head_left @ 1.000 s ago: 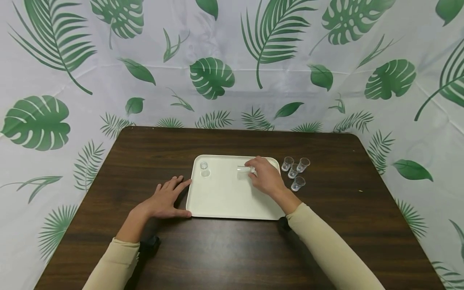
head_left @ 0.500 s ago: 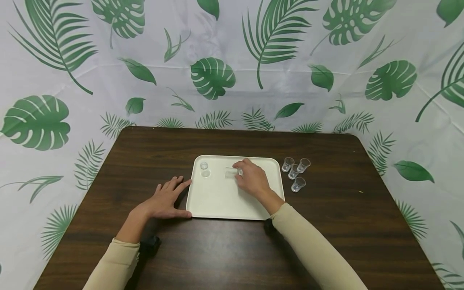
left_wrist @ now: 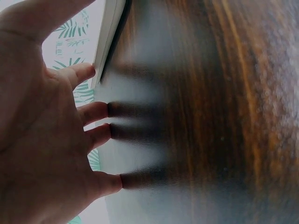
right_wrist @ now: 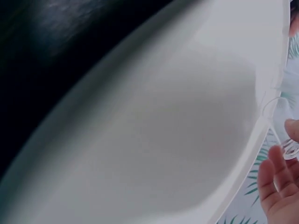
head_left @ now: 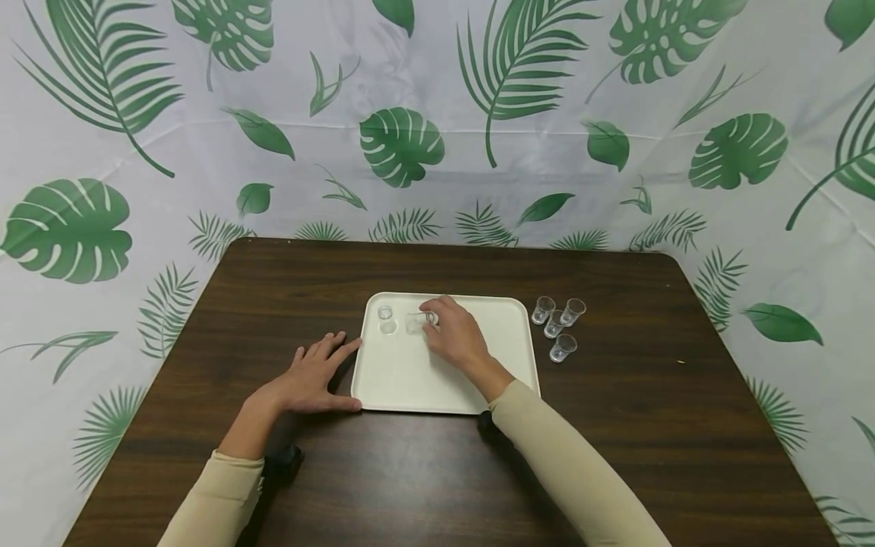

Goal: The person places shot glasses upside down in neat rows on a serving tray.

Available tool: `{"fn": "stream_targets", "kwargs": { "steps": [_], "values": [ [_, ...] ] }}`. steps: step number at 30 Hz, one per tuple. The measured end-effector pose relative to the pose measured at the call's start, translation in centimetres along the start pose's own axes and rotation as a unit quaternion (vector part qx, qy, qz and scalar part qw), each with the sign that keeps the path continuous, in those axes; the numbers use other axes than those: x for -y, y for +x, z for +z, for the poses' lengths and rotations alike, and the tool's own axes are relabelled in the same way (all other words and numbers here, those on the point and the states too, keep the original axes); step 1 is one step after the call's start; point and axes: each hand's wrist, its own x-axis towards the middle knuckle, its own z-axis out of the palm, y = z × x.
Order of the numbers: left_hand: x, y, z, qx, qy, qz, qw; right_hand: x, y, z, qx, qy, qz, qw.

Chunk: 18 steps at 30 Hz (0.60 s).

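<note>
My right hand (head_left: 454,334) pinches a clear shot glass (head_left: 413,324) near its base, over the back part of a cream tray (head_left: 437,380). That glass lies tilted on its side, mouth to the left; in the right wrist view its rim and thick base (right_wrist: 290,150) show at the fingers. Another shot glass (head_left: 386,319), apparently upside down, stands in the tray's back left corner. My left hand (head_left: 307,381) is spread on the table, thumb and index finger touching the tray's left edge; the left wrist view shows its fingertips (left_wrist: 114,182) on the wood.
Several upright shot glasses (head_left: 554,324) stand grouped on the dark wooden table (head_left: 636,365), just right of the tray. A leaf-printed cloth (head_left: 472,182) hangs behind the table and along its sides.
My right hand has moved left across the tray with the shot glass, closer to the glass in the back left corner. The left hand and the grouped glasses have stayed in place.
</note>
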Motion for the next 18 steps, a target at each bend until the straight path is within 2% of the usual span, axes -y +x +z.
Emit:
{"fn": "stream_targets", "kwargs": {
  "steps": [9, 18],
  "values": [
    [0.2, 0.0, 0.1, -0.002, -0.003, 0.0, 1.0, 0.7, 0.5, 0.5, -0.012, 0.026, -0.014, 0.999],
    [0.0, 0.1, 0.1, 0.001, -0.004, -0.002, 1.0, 1.2, 0.9, 0.5, -0.006, 0.011, -0.042, 0.999]
  ]
}}
